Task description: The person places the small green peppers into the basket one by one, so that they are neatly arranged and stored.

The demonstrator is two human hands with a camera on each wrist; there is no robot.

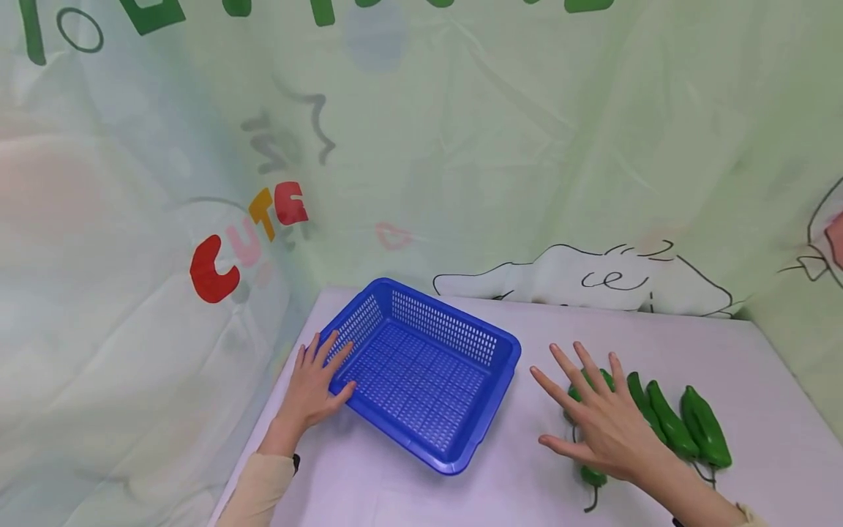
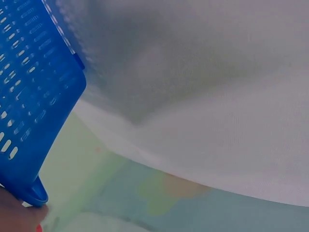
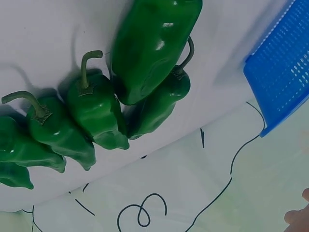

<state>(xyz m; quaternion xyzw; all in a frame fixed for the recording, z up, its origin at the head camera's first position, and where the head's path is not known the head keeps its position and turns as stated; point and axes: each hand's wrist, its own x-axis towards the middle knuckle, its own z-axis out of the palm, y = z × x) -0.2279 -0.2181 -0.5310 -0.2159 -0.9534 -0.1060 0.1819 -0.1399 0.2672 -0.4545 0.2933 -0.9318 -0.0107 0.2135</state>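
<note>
Pale printed cloth [image 1: 500,146] is hung around the white worktop [image 1: 527,498], on which everything is arranged. Above the peppers, the right hand [image 1: 609,428] is held with its fingers spread widely apart, and nothing is gripped by it. By the left hand [image 1: 312,391] the left rim of the blue basket [image 1: 395,430] is touched, with fingers almost straight and apart; whether the rim is also supported from below cannot be told.

Beneath and beside the right hand, to the right of the basket, the green peppers [image 1: 705,428] are laid closely together, some partly hidden by this hand in the head view. If it were lowered so widely spread, several peppers could be pushed at once, because almost no space is left between them. Their skin is glossy and probably slippery, so a loose pinch might be lost and a pepper be made to roll. A curved stalk [image 3: 84,75] could also be caught by a finger.

Further out, the basket is placed near the left edge of the worktop. Being probably light, it could be tilted or dragged over that edge if only one side were pulled.
</note>
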